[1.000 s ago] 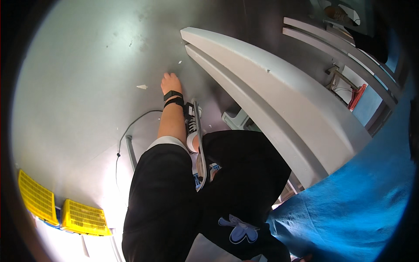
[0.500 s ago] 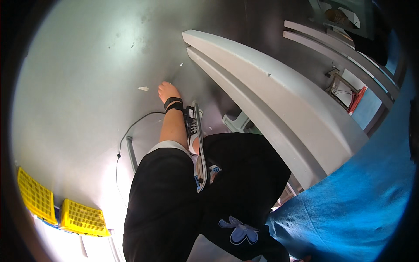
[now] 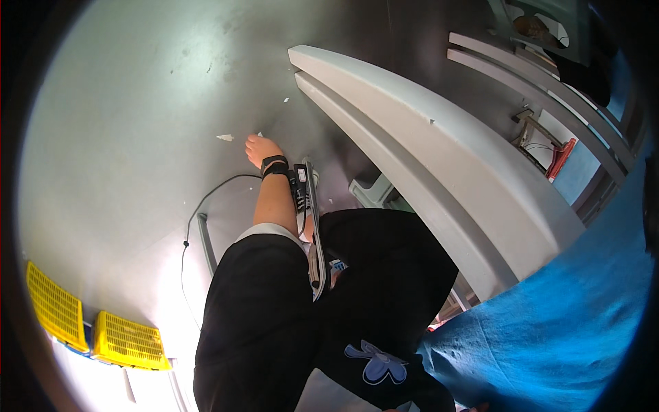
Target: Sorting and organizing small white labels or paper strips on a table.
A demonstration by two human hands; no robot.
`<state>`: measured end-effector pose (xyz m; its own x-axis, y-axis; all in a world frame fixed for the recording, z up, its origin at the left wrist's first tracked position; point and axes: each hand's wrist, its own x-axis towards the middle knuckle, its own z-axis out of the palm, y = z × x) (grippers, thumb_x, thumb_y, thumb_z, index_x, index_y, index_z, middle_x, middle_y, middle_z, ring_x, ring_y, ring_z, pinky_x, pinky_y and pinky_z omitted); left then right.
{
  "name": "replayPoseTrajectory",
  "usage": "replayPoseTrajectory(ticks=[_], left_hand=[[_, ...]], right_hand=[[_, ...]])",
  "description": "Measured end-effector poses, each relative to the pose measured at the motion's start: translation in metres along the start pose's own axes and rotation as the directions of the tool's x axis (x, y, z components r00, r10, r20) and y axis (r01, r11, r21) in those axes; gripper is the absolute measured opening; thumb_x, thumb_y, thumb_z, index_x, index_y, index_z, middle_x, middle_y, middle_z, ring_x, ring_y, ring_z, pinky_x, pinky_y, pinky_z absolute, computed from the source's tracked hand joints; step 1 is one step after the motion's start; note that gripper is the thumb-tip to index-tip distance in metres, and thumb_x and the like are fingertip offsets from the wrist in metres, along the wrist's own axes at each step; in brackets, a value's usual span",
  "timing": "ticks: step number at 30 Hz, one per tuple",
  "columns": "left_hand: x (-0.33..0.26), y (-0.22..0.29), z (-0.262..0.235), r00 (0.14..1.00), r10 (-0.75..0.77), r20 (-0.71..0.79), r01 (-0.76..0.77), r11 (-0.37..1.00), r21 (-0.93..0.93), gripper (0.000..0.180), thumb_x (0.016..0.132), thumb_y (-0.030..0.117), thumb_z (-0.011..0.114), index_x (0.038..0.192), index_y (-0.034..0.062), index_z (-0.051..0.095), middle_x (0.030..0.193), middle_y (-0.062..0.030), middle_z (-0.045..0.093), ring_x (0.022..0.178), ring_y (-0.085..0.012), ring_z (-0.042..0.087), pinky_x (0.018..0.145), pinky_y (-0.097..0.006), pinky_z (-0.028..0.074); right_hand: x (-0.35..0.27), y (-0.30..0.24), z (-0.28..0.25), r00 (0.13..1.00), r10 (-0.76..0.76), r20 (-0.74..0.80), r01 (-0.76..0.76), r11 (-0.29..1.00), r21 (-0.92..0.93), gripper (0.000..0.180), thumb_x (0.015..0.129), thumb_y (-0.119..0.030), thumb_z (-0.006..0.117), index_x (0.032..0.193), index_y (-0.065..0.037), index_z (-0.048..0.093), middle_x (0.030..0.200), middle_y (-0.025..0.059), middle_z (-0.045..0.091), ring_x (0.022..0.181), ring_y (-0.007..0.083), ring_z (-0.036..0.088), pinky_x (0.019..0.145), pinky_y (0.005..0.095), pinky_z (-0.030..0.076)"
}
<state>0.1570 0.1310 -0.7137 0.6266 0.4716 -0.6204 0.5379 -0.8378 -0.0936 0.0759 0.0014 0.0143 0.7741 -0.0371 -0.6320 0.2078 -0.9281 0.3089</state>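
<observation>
Left hand (image 3: 259, 148) reaches to the floor (image 3: 123, 137); white scrap (image 3: 224, 137) lies just left of it. Grip state indiscernible; right hand unseen.

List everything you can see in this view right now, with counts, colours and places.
floor: one, grey, upper left
paper scraps: at least two, white, on the floor near the hand
cable: one, black, on the floor left of the arm
crates: two, yellow, lower left edge
long tables: two, white, running from top centre to the right
stool: one, pale grey, under the near table
cloth: one, blue, lower right
left hand: one, bare, down at the floor by the scraps; grip unclear
wristband: one, black, on the left wrist
shoe: one, black with white sole, beside the forearm
right hand: not in view
</observation>
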Motion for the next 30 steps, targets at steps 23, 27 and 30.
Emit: replayPoseTrajectory(ticks=[23, 27, 30], left_hand=[[-0.036, -0.027, -0.084, 0.701, 0.7, -0.138, -0.644, 0.537, -0.545, 0.019, 0.081, 0.017, 0.058, 0.094, 0.0033, 0.061, 0.092, -0.0195, 0.065, 0.087, -0.0368, 0.061, 0.077, -0.043, 0.048], [-0.046, -0.015, -0.16, 0.79, 0.571, -0.225, -0.569, 0.544, -0.617, 0.025, 0.084, 0.009, 0.054, 0.107, -0.0003, 0.058, 0.099, -0.0181, 0.063, 0.086, -0.0303, 0.061, 0.079, -0.038, 0.049], [-0.034, -0.029, -0.235, 0.75, 0.426, -0.506, -0.661, 0.508, -0.552, 0.026, 0.087, 0.014, 0.057, 0.106, -0.0034, 0.06, 0.1, -0.0204, 0.064, 0.087, -0.0314, 0.061, 0.08, -0.037, 0.049]], right_hand=[[0.044, -0.024, 0.031, 0.843, 0.166, -0.512, 0.237, 0.74, 0.63, 0.049, 0.076, -0.011, 0.062, 0.124, -0.008, 0.05, 0.14, 0.0124, 0.038, 0.13, 0.0362, 0.032, 0.104, 0.0485, 0.032], [-0.012, -0.031, 0.013, 0.703, 0.161, -0.693, 0.273, 0.838, 0.472, 0.053, 0.086, -0.024, 0.059, 0.134, -0.01, 0.041, 0.142, 0.0129, 0.036, 0.131, 0.0362, 0.031, 0.107, 0.0482, 0.027], [-0.093, -0.051, 0.024, 0.503, 0.264, -0.823, 0.339, 0.815, 0.469, 0.05, 0.087, -0.025, 0.057, 0.133, -0.012, 0.044, 0.141, 0.011, 0.037, 0.131, 0.0327, 0.033, 0.106, 0.0479, 0.028]])
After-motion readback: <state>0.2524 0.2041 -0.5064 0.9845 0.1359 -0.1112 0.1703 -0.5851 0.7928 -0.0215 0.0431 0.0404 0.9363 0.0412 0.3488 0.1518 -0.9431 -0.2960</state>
